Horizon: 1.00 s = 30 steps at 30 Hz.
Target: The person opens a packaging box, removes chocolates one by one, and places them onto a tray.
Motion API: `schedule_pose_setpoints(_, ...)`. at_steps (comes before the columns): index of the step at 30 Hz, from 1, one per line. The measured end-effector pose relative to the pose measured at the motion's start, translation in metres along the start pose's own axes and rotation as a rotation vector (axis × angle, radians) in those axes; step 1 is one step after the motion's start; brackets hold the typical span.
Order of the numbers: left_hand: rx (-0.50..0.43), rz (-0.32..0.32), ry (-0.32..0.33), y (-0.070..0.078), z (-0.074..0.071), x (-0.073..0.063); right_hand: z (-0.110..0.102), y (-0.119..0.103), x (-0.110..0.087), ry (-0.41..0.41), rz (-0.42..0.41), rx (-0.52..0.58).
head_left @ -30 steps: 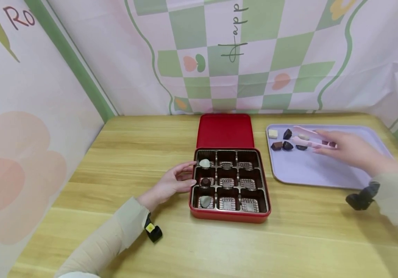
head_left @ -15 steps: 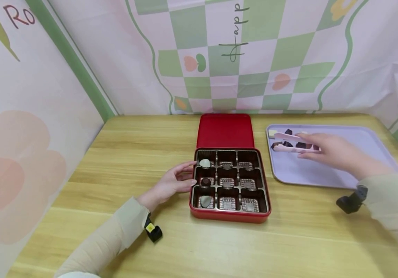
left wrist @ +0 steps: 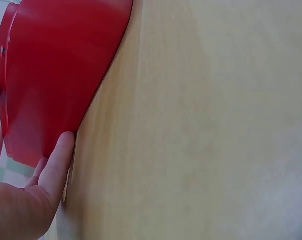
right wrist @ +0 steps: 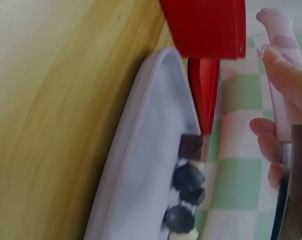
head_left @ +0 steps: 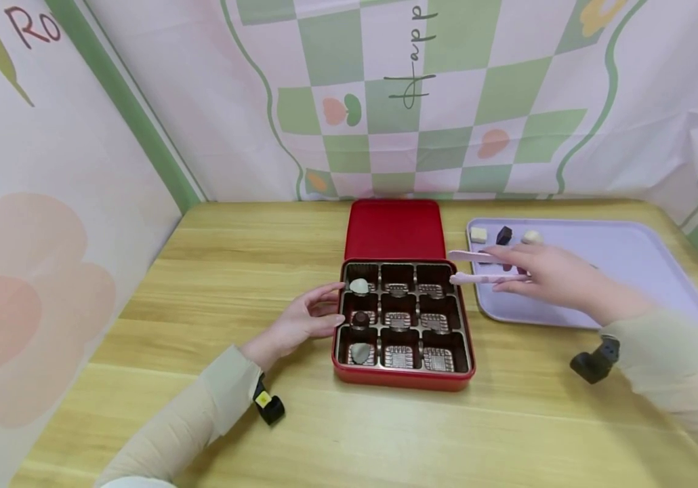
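A red tin (head_left: 402, 381) with a brown insert of several compartments lies at mid-table, its lid (head_left: 395, 230) folded back. In its left column sit a white chocolate (head_left: 359, 287), a dark chocolate (head_left: 360, 320) and a greyish-white chocolate (head_left: 360, 353). My left hand (head_left: 297, 320) touches the tin's left side, thumb against the wall and fingers at the rim. My right hand (head_left: 553, 274) pinches pink tongs (head_left: 486, 278); their tips stand apart over the tin's upper right corner, with nothing visible between them. In the right wrist view the tongs (right wrist: 283, 55) point upward.
A lilac tray (head_left: 642, 254) lies right of the tin. On it are a white square chocolate (head_left: 478, 235), a dark block (head_left: 504, 236) and a cream piece (head_left: 532, 237). The right wrist view shows several dark chocolates (right wrist: 188, 177) there. A patterned cloth (head_left: 385, 163) hangs behind the table.
My right hand has carried the tongs leftward from over the tray's chocolates to the tin's right edge. The left hand and tin have stayed in place.
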State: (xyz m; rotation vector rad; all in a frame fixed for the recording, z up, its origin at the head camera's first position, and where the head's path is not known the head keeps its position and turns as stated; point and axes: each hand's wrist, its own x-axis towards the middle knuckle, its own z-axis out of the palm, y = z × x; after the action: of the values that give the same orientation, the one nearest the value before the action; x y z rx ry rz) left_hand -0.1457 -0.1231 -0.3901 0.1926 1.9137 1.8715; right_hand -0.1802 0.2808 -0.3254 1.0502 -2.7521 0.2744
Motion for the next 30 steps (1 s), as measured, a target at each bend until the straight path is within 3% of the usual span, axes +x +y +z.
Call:
schedule_pose_setpoints(18,0.001,-0.003,0.009,-0.002,-0.001,0.002,-0.016,-0.038,0.054,-0.086,-0.111,-0.053)
schedule_pose_setpoints(30,0.001,0.002,0.005,-0.001,0.0,0.002,-0.014,-0.064,0.098,-0.226,-0.128,-0.077)
